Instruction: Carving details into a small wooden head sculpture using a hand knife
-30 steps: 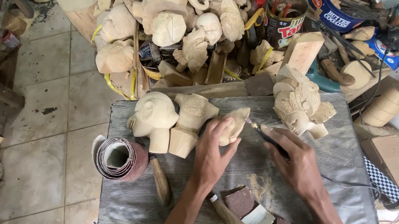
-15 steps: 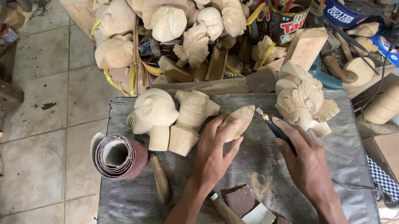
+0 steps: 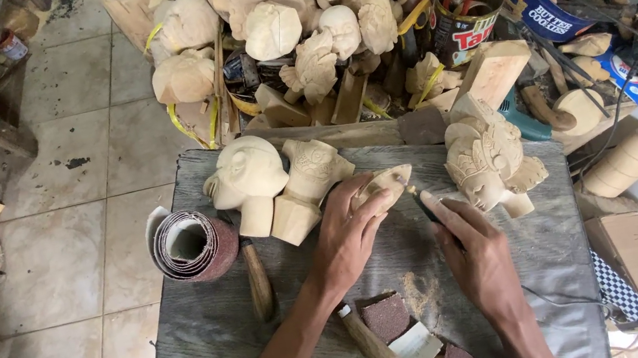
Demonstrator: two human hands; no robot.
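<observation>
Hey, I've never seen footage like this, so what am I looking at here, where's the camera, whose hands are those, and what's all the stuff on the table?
There is no machine here: these are a person's two bare hands, filmed by a camera worn on their head and looking down.

The left hand holds a small pale unfinished wooden carving down on the grey cloth-covered table. The right hand grips a thin dark carving tool whose tip meets that piece.

Also on the table: a smooth pale wooden head, a carved wooden bust beside it, a detailed wooden face carving with a headdress, a roll of reddish-brown sandpaper, a wooden-handled tool and loose sandpaper scraps.

Behind the table lies a heap of rough pale wooden carvings.
</observation>
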